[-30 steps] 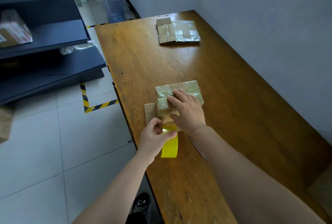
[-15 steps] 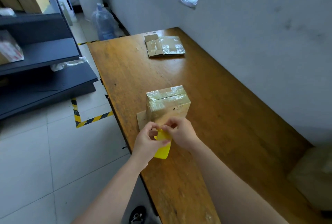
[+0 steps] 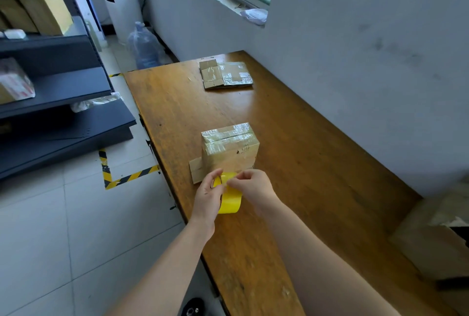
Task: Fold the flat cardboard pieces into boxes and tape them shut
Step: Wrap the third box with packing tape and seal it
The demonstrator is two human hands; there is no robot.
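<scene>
One roll of yellow tape (image 3: 230, 200) is held just above the near edge of the wooden table (image 3: 291, 163), between two hands. The left hand (image 3: 209, 195) is curled round the roll from the left, its fingers clamped on the rim. The right hand (image 3: 253, 187) is brought against the top of the roll, thumb and forefinger pressed together in a pinch on its upper edge; whether a loose end of tape is caught there cannot be told.

One folded box (image 3: 229, 149) is seen standing upright just beyond the hands, its top and sides wrapped in clear tape. One flat cardboard piece (image 3: 196, 171) lies under it and juts out to the left, toward the table edge. At the far end of the table, well apart, one low stack of flat cardboard (image 3: 224, 76) is laid; how many pieces are in it cannot be told.

To the left, dark shelves (image 3: 63, 87) are set on the tiled floor, with several cardboard boxes on top. One large water bottle (image 3: 144, 47) is stood by the wall.
</scene>
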